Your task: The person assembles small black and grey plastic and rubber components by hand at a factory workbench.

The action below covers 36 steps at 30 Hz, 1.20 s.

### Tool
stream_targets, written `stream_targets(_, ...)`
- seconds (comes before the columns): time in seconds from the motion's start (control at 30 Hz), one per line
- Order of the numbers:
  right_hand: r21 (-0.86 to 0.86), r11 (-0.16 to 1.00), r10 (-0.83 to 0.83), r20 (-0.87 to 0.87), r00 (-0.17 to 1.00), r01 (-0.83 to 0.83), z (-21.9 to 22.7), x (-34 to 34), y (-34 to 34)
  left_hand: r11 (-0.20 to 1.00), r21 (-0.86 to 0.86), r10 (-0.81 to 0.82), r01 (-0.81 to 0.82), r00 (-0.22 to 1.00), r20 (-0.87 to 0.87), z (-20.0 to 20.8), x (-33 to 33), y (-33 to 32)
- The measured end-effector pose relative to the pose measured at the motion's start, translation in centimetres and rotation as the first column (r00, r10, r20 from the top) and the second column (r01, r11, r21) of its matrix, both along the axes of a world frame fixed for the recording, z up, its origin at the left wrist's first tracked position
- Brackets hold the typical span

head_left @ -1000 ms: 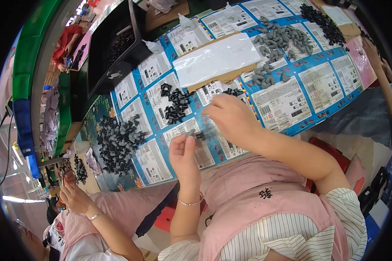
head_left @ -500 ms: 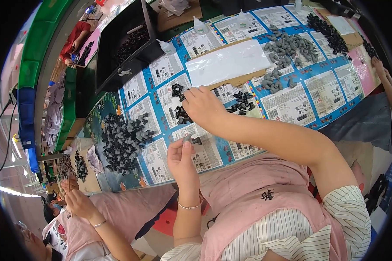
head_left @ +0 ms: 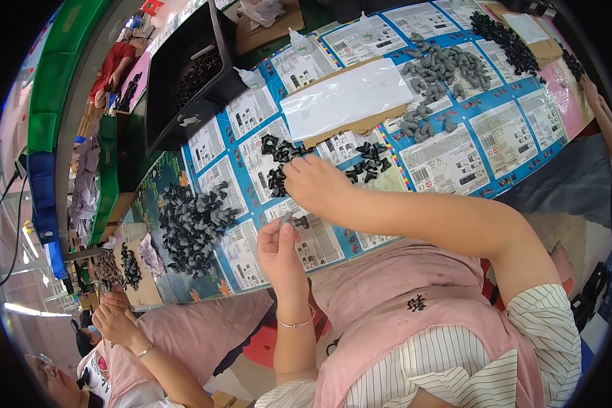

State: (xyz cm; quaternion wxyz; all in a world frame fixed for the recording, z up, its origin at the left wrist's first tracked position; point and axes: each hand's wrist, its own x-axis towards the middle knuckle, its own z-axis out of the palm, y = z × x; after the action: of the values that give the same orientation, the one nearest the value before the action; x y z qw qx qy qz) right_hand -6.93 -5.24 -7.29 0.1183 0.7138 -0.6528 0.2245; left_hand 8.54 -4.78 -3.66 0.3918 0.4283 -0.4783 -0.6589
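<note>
My left hand [head_left: 279,255] is raised over the table's near edge, thumb and fingers pinching a small grey plastic piece [head_left: 288,217]. Just beyond it lies a single black piece [head_left: 301,222] on the printed sheet. My right hand [head_left: 319,185] reaches across from the right, its fingers bent down at a small heap of black plastic pieces [head_left: 277,182]. Those fingertips are mostly hidden, so whatever they pinch does not show. More black pieces [head_left: 279,147] lie beyond that hand, and another cluster of black pieces [head_left: 372,162] lies to its right.
A pile of grey-and-black pieces [head_left: 194,228] is at the left, loose grey pieces [head_left: 449,68] at the far right. A white sheet on cardboard [head_left: 347,97], several small bottles [head_left: 299,42] and a black bin [head_left: 183,81] stand beyond. A co-worker's hands [head_left: 119,319] work at lower left.
My right hand has moved slightly down and nearer, from the upper black pieces to the lower heap. My left hand still pinches the grey piece. The whole view has shifted a little.
</note>
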Motion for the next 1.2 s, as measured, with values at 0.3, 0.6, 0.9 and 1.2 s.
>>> stream_targets(0.3, 0.068, 0.984, 0.160, 0.077, 0.984, -0.166, -0.3, -0.6, 0.2, 0.999, -0.034, 0.026, -0.026, 1.000, -0.013, 0.7, -0.4, 0.0)
stream_targets(0.6, 0.096, 0.989, 0.093, 0.159, 0.983, -0.110, 0.1, -0.6, 1.5, 0.999, -0.028, 0.028, -0.029, 0.999, -0.036, 0.7, -0.6, 0.3)
stream_targets(0.9, 0.021, 0.999, 0.036, 0.404, 0.914, -0.049, 0.9, -4.1, 3.1, 0.999, -0.038, 0.014, -0.015, 1.000, -0.018, 0.5, -1.2, 0.0)
stream_targets(1.2, 0.093, 0.983, 0.126, 0.294, 0.947, -0.160, 1.5, -4.1, 0.8, 0.999, -0.029, 0.024, -0.024, 1.000, -0.008, 0.2, -0.7, 0.2)
